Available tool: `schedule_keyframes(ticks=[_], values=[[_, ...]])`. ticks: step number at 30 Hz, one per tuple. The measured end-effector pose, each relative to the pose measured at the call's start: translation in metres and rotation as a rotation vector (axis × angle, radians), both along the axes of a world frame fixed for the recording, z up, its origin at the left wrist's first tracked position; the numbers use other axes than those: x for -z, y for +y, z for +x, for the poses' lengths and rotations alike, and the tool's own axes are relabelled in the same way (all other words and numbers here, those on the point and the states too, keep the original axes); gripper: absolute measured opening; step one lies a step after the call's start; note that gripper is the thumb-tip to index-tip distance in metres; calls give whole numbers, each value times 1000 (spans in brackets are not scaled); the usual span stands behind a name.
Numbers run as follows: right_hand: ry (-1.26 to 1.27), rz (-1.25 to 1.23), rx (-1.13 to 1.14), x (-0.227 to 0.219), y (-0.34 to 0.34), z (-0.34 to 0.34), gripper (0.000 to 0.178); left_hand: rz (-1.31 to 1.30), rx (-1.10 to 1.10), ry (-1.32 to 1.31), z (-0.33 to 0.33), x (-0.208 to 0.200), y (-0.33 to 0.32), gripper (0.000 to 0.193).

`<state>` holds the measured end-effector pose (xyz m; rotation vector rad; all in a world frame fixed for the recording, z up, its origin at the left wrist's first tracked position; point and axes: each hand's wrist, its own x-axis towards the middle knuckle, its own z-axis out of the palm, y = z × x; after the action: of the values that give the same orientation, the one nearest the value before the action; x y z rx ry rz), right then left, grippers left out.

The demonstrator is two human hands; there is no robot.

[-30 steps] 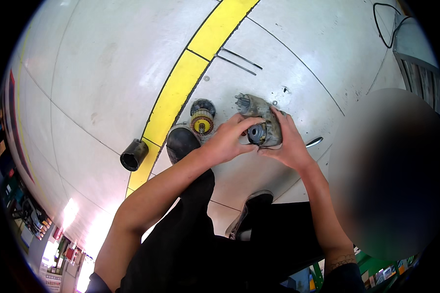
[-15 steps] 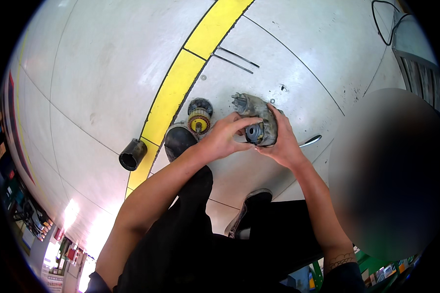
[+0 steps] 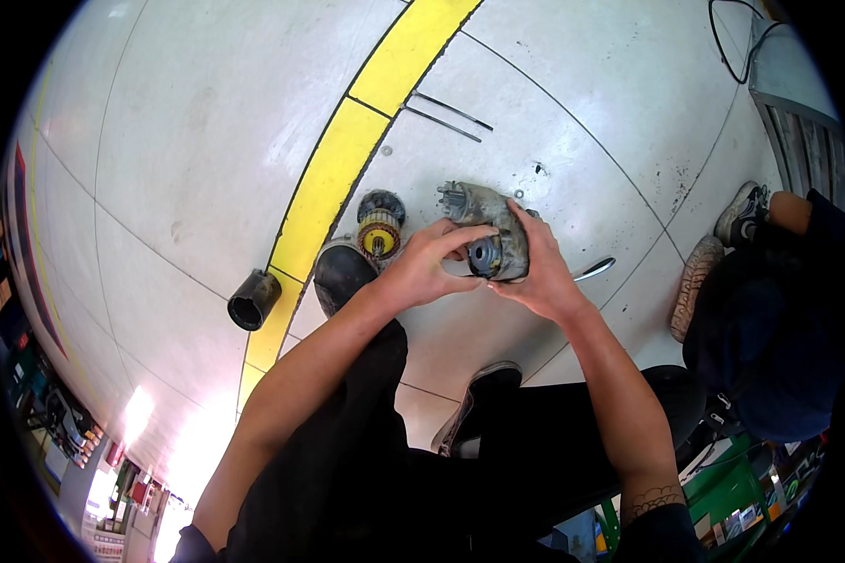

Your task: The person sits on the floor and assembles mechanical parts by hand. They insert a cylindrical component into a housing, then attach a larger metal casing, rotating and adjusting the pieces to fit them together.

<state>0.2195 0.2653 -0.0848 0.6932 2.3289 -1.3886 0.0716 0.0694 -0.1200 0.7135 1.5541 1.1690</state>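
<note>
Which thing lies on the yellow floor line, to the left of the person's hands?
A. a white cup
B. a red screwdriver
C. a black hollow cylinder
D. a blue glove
C: a black hollow cylinder lies at the edge of the yellow floor line, left of the left hand and the right hand, which together hold a grey metal motor housing.

Your right hand (image 3: 540,272) covers the near side of the grey motor housing (image 3: 493,239); its underside is unseen. Your left fingertips (image 3: 469,235) mask part of its round opening. A co-worker's legs (image 3: 770,310) run past the right rim.
</note>
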Motion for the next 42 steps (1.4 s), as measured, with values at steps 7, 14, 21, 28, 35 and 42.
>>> schedule_keyframes(ticks=[7, 14, 21, 28, 35, 42], values=[[-52, -11, -7, -3, 0, -2, 123, -12, 4, -32, 1, 2, -2, 78], [-36, -13, -18, 0, 1, 0, 123, 4, -12, -38, 0, 2, -2, 78], [-77, 20, -24, -3, 0, -4, 123, 15, 24, 119, 6, 2, -6, 79], [-93, 16, -24, -2, 2, -2, 121, -34, -59, 27, 16, -23, -5, 82], [-144, 22, -28, -4, 1, -4, 123, -83, -101, 16, 17, -22, 1, 72], [-144, 40, -42, 1, 2, 0, 126, -94, -124, 22, 17, -23, 6, 65]])
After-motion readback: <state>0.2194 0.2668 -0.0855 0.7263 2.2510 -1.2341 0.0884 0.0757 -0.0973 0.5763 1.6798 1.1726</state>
